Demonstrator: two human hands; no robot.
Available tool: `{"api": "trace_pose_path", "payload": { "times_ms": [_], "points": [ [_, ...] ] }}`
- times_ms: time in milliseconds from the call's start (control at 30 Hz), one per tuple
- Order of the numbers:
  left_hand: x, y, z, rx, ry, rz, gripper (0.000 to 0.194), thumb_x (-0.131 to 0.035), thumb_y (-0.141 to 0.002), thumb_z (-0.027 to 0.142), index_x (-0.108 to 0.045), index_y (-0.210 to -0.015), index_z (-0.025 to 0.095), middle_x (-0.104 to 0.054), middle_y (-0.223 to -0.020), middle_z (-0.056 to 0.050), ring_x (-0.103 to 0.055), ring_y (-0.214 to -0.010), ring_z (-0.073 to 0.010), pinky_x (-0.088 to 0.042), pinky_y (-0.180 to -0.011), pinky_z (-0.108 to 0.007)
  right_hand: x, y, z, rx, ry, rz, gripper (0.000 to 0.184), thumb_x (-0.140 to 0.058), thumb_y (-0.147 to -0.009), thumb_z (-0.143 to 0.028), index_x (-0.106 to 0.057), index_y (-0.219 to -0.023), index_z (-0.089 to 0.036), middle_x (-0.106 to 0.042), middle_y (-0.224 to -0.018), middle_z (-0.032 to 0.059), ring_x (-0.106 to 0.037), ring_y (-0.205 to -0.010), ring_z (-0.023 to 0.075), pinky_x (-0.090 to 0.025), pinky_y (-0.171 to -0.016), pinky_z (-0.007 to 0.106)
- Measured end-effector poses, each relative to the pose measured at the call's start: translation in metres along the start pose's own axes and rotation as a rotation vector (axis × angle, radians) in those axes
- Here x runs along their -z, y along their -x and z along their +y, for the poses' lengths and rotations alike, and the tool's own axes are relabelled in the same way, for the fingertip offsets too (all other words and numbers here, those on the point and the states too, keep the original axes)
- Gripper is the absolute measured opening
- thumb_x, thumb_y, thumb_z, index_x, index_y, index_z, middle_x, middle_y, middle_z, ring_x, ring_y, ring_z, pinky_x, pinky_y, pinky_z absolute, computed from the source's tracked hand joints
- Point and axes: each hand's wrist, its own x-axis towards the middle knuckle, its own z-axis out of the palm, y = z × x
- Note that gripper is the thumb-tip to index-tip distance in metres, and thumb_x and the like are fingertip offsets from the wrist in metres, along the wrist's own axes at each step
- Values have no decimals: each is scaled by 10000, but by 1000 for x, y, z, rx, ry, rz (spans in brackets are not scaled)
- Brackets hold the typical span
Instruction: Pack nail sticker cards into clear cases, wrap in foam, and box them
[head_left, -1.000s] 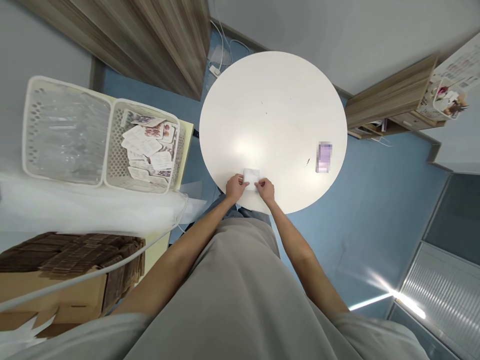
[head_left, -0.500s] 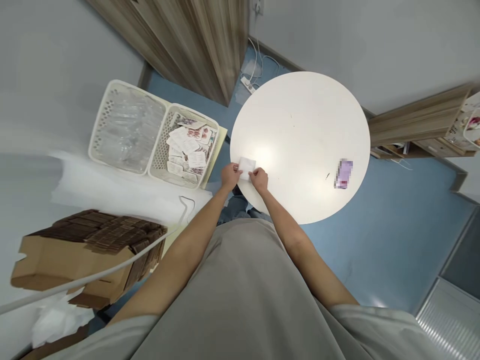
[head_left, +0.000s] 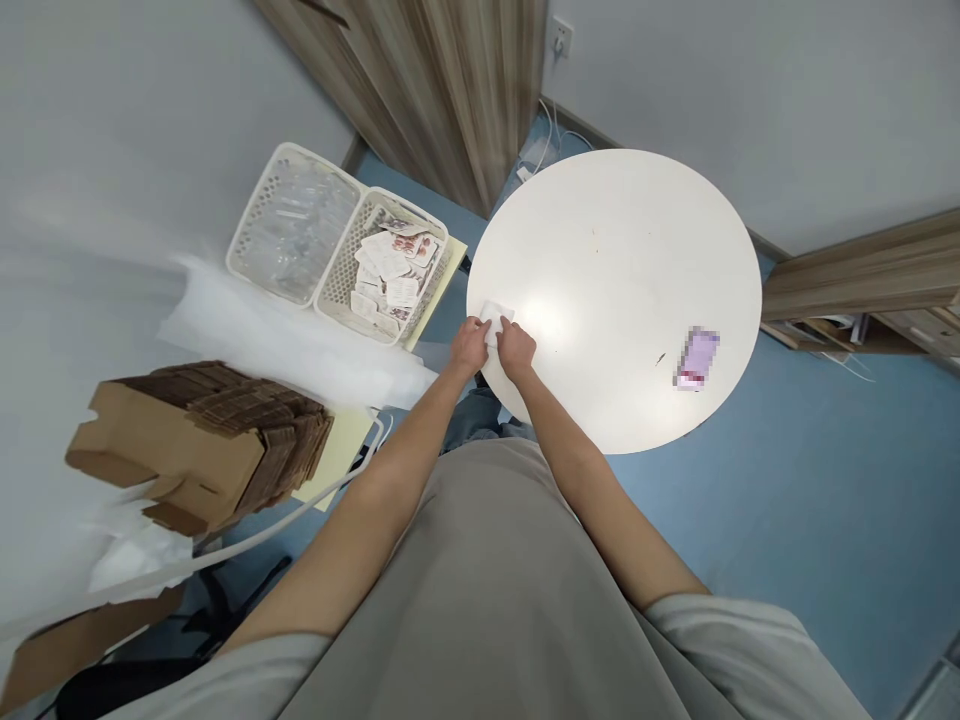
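Observation:
A small white packet (head_left: 496, 313), squarish and soft-looking, lies at the near left edge of the round white table (head_left: 637, 250). My left hand (head_left: 470, 344) pinches its left side, fingers closed. On the other side my right hand (head_left: 516, 348) grips it too, thumb and fingers together. Both hands are close together and cover the packet's lower part. What is inside it cannot be made out.
Left of the table stand a basket of clear plastic bags (head_left: 300, 225) and a basket of printed cards (head_left: 386, 262). White foam sheeting (head_left: 300, 335) and stacked brown cardboard boxes (head_left: 202, 440) lie nearer. A blurred purple object (head_left: 697, 355) is at the table's right.
My hands have drawn closer together over the packet, covering more of it. The camera view has shifted, so the baskets and boxes appear farther right.

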Motion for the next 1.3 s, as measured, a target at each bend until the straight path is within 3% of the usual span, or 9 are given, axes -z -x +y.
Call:
{"api": "trace_pose_path", "payload": {
  "times_ms": [167, 267, 400, 600, 767, 900, 1100, 1200, 1300],
  "points": [
    [-6, 16, -1, -21, -109, -161, 720, -647, -956, 240, -492, -1659, 198, -320, -1818, -126, -388, -1611, -377, -400, -1293, -505, 5, 8, 6, 21, 60, -100, 581, -395, -1162, -275, -342, -1737, -216, -780, -1242, 167, -758, -1121, 304, -563, -954, 420],
    [-8, 14, 7, 38, -191, -220, 764, -639, -991, 282, -408, -1711, 178, -194, -1865, -112, -322, -1649, -375, -373, -1306, -481, 18, 20, 7, -16, 114, -157, 650, -478, -1143, -339, -291, -1731, -134, -753, -1324, 214, -734, -1218, 316, -558, -994, 410],
    [-4, 11, 11, 31, -177, -260, 788, -619, -979, 247, -369, -1720, 158, -120, -1874, -131, -360, -1636, -392, -398, -1286, -490, 34, 48, 7, -13, 152, -184, 701, -504, -1131, -361, -254, -1726, -88, -710, -1399, 259, -715, -1278, 335, -550, -1023, 417],
    [3, 42, -13, -210, 46, -47, 752, -535, -992, 258, -368, -1697, 59, -240, -1822, -223, -356, -1656, -388, -361, -1328, -538, 41, 97, -10, 7, 161, -84, 731, -514, -1124, -396, -253, -1743, -109, -760, -1346, 215, -728, -1261, 331, -554, -995, 401],
    [21, 112, -72, -339, 223, 166, 707, -533, -1024, 326, -416, -1693, 128, -347, -1802, -160, -343, -1673, -327, -324, -1365, -499, 24, 142, -55, 105, 117, -9, 719, -510, -1142, -416, -262, -1756, -135, -832, -1185, 130, -761, -1203, 287, -544, -973, 338],
    [46, 182, -139, -283, 307, 402, 655, -549, -1016, 317, -492, -1633, 106, -477, -1729, -177, -438, -1621, -322, -349, -1357, -524, -14, 178, -101, 266, 94, 1, 691, -533, -1134, -395, -308, -1746, -164, -831, -1209, 90, -780, -1138, 246, -549, -957, 304],
    [78, 281, -249, 31, 357, 747, 544, -600, -1044, 367, -587, -1550, 167, -643, -1582, -155, -571, -1500, -325, -442, -1291, -522, -70, 213, -183, 488, 137, -129, 713, -571, -1119, -411, -331, -1742, -160, -844, -1139, 87, -802, -990, 244, -568, -913, 308],
    [86, 314, -300, 261, 335, 763, 537, -677, -1016, 413, -648, -1480, 147, -694, -1497, -187, -619, -1423, -375, -481, -1236, -539, -88, 220, -228, 601, 161, -152, 704, -553, -1122, -401, -314, -1751, -193, -845, -1139, 65, -798, -988, 248, -572, -910, 318],
    [86, 329, -334, 386, 331, 699, 487, -693, -1008, 413, -707, -1403, 130, -735, -1415, -205, -656, -1361, -396, -507, -1192, -538, -100, 224, -264, 671, 190, -171, 691, -550, -1121, -392, -321, -1751, -227, -844, -1153, 51, -793, -990, 250, -573, -918, 325]
  ]
}}
